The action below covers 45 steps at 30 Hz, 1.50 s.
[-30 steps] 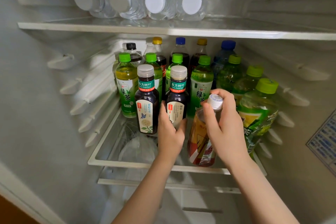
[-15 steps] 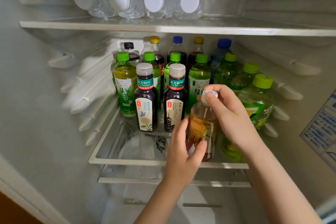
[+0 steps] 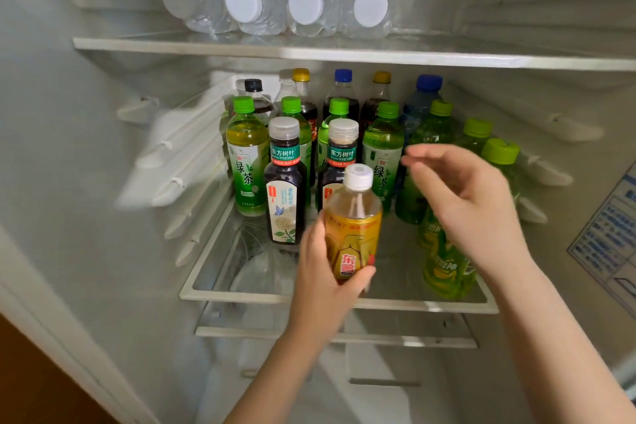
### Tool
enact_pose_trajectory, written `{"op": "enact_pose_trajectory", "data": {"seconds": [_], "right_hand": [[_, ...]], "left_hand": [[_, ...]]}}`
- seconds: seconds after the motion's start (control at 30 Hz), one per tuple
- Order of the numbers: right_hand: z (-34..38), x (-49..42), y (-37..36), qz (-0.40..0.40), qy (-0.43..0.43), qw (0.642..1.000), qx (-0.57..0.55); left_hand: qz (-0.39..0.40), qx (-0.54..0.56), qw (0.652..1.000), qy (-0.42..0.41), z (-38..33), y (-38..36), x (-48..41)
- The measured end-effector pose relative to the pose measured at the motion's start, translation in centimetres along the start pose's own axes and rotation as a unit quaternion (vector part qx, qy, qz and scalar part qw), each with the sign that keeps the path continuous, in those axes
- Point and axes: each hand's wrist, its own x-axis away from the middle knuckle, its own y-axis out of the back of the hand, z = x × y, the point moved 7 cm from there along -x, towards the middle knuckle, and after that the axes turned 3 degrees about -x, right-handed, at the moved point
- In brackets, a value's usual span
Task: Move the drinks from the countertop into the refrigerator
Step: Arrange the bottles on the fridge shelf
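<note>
— Where's the drink right now?

— My left hand point(image 3: 325, 272) is wrapped around the lower body of the clear plastic bottle with the orange-yellow label and white cap point(image 3: 354, 227). It's in the middle of the frame, at the front of the refrigerator's glass middle shelf point(image 3: 309, 298).

— Which way does it point?

— Its long axis runs close to vertical, white cap toward the top of the frame, base hidden behind my fingers, so I can't tell whether it touches the glass.

— And the other hand?

— My right hand point(image 3: 471, 203), right of centre, hangs beside the cap with fingers spread and loose, gripping nothing; it's blurred.

— What's around the bottle?

— Just behind it stand two dark tea bottles with translucent caps point(image 3: 285, 182), then upright green tea bottles with green caps point(image 3: 246, 158), with dark sodas at the back. In the upper part of the frame, clear water bottles with white caps point(image 3: 306, 5) lie on their sides on the top shelf, caps facing me.
</note>
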Motion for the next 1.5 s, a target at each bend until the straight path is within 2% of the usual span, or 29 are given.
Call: {"op": "enact_pose_trajectory", "data": {"seconds": [0.1, 0.2, 0.27, 0.33, 0.4, 0.47, 0.6, 0.77, 0.9, 1.13, 1.3, 1.5], "right_hand": [[1.2, 1.6, 1.7, -0.137, 0.098, 0.982, 0.081], [1.0, 3.4, 1.6, -0.221, 0.166, 0.946, 0.167], [0.4, 4.4, 1.0, -0.263, 0.171, 0.928, 0.200], [-0.2, 5.4, 0.0, -0.283, 0.163, 0.926, 0.190], [-0.6, 6.1, -1.8, -0.259, 0.163, 0.938, 0.165], [-1.2, 6.1, -4.3, -0.194, 0.145, 0.961, 0.137], [-4.3, 5.6, -8.6, -0.098, 0.018, 0.990, 0.100], [-8.7, 6.1, -11.6, -0.007, -0.124, 0.987, 0.105], [-9.8, 6.6, -12.9, 0.066, -0.137, 0.973, 0.176], [-9.7, 6.6, -13.0, 0.061, -0.155, 0.968, 0.189], [-10.4, 6.2, -12.8, 0.041, -0.188, 0.966, 0.175], [-10.4, 6.5, -13.1, 0.044, -0.162, 0.966, 0.195]], "left_hand": [[-0.029, -0.002, 1.000, 0.007, 1.3, 3.4, 0.1], [-0.055, 0.035, 0.998, 0.017, 3.0, 6.3, 0.2], [-0.069, 0.050, 0.996, 0.026, 3.9, 7.9, 0.2], [-0.096, 0.042, 0.994, 0.024, 4.6, 9.4, 0.0], [-0.130, 0.034, 0.990, 0.030, 5.3, 10.6, -0.5], [-0.163, 0.007, 0.986, 0.036, 5.7, 11.6, -1.1], [-0.176, -0.064, 0.981, 0.058, 6.0, 12.3, -2.9], [-0.164, -0.070, 0.981, 0.078, 5.9, 11.8, -4.8], [-0.176, -0.090, 0.976, 0.087, 6.2, 11.7, -5.5], [-0.172, -0.105, 0.976, 0.080, 6.7, 11.6, -6.3], [-0.141, -0.057, 0.985, 0.081, 7.1, 11.4, -6.6], [-0.160, -0.063, 0.984, 0.054, 7.0, 11.4, -6.3]]}}
